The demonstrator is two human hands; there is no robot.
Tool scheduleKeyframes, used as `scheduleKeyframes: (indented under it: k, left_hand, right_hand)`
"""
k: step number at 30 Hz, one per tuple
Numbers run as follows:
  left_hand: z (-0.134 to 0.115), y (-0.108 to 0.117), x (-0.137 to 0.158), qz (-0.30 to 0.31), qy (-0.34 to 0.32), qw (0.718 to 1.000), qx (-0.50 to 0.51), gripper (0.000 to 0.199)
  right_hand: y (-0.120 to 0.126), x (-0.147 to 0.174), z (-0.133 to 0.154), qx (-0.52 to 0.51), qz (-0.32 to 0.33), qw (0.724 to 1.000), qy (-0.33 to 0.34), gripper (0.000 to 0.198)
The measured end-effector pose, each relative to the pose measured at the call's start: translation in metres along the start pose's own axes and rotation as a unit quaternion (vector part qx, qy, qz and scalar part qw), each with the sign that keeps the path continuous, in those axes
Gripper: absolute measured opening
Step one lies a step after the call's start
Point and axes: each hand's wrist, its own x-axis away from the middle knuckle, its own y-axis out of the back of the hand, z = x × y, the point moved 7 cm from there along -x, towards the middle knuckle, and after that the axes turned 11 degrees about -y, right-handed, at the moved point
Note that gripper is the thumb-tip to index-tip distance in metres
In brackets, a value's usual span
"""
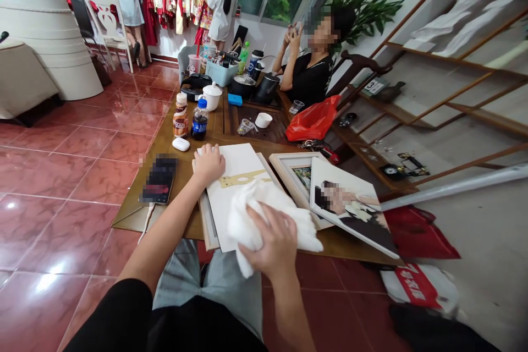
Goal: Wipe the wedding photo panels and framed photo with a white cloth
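Note:
My right hand is closed around a bunched white cloth, which hangs over the near right part of a white board. The board carries a gold-coloured printed shape, partly covered by the cloth, and lies over a pale wooden frame. On the board's far left edge rests my left hand, its fingers spread out over the rim. Right of the board lies another pale frame, with a wedding photo panel leaning over it.
A phone with a white cable lies left on the wooden table. Behind it stand a brown-labelled bottle, a dark cola bottle and a white lidded cup. A red plastic bag sits at the right, near a seated person.

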Motion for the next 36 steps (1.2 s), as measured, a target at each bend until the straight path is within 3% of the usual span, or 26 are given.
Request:
scheduleKeyframes:
  k: [3, 6, 10, 15, 19, 23, 30, 33, 36]
  left_hand:
    - [0.000, 0.000, 0.000, -0.005, 0.002, 1.000, -0.007, 0.054]
    - [0.000, 0.000, 0.000, -0.002, 0.003, 1.000, -0.005, 0.053]
    - [0.000, 0.001, 0.000, 0.002, 0.000, 1.000, 0.000, 0.051]
    - [-0.001, 0.002, 0.001, -0.001, -0.001, 1.000, -0.001, 0.050]
    - [0.000, 0.001, 0.000, -0.006, -0.004, 1.000, 0.001, 0.051]
    - [0.001, -0.001, -0.002, -0.005, -0.003, 1.000, 0.000, 0.049]
    - [0.000, -0.001, -0.002, -0.003, -0.003, 1.000, 0.000, 0.049]
    - [0.001, -0.001, -0.002, 0.003, 0.002, 1.000, -0.002, 0.048]
    - [0.000, -0.001, -0.001, 0.001, -0.002, 1.000, -0.001, 0.047]
  right_hand:
    - [0.005, -0.006, -0.031, 0.055, -0.041, 0.997, -0.041, 0.053]
    - [0.006, -0.011, -0.035, 0.083, -0.026, 0.995, -0.049, 0.050]
    - [-0.001, -0.013, -0.010, 0.078, 0.047, 0.995, -0.040, 0.055]
    - [-0.015, -0.012, 0.032, -0.003, 0.123, 0.992, 0.002, 0.068]
    - [-0.021, -0.017, 0.045, -0.061, 0.159, 0.985, 0.031, 0.073]
    - [-0.020, -0.027, 0.022, -0.071, 0.158, 0.985, 0.015, 0.067]
    - [-0.014, -0.040, -0.048, 0.001, 0.058, 0.993, -0.104, 0.054]
    - [-0.014, -0.043, -0.058, 0.031, 0.041, 0.988, -0.149, 0.054]
    - [-0.017, -0.046, -0.052, 0.071, 0.044, 0.985, -0.153, 0.054]
